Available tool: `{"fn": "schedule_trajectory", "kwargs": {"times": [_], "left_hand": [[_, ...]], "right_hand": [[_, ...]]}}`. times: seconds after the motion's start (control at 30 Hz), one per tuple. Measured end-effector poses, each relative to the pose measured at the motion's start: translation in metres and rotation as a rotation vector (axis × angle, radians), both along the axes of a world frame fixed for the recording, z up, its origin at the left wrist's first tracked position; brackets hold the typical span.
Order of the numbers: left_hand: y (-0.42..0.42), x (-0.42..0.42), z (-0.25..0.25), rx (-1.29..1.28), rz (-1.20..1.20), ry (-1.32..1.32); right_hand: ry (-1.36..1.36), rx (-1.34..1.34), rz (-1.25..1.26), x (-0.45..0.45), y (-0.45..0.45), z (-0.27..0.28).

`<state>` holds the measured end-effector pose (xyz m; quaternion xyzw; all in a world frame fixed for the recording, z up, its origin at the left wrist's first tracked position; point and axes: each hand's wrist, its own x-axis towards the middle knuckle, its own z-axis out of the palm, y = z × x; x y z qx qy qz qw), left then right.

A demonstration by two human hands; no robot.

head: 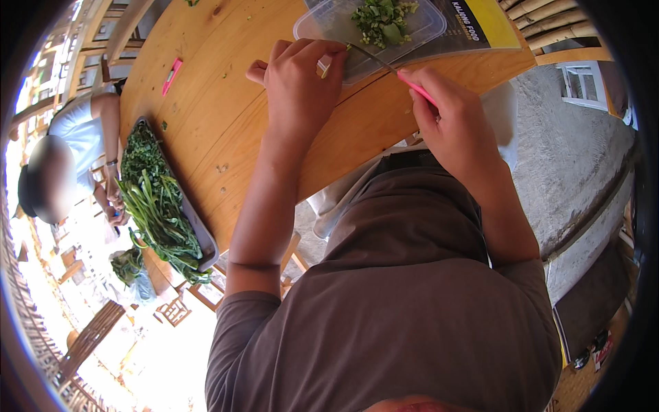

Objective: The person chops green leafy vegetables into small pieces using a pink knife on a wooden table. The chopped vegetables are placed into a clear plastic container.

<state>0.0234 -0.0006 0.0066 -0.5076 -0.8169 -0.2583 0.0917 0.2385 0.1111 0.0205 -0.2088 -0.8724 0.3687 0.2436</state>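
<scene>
My right hand (448,113) is closed around the pink handle of a small knife (419,87). Its thin blade points left, with the tip close to the fingertips of my left hand (306,82). Between that hand's thumb and index finger is a small piece of pale green stem (325,71); its far part is hidden by the fingers. Both hands are over the near edge of a clear plastic container (437,23), which holds chopped green leaves and stems (383,21). The container rests on a dark and yellow printed mat or booklet (494,26) that bears writing.
A long tray (208,247) heaped with leafy greens (154,206) lies along the left edge of the wooden table (206,113). A pink-handled item (172,77) lies beyond it. Another person (82,129) sits at the left, hands near the tray. Leaf scraps dot the tabletop.
</scene>
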Motion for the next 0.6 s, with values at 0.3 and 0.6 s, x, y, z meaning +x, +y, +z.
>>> {"fn": "schedule_trajectory", "kwargs": {"times": [0.3,0.6], "left_hand": [[-0.001,-0.001,0.001,-0.013,-0.025,-0.008],[-0.004,-0.001,0.001,0.012,-0.031,-0.015]], "right_hand": [[0.048,0.041,-0.005,-0.017,0.004,-0.015],[0.041,0.013,-0.010,-0.004,0.004,-0.002]]}}
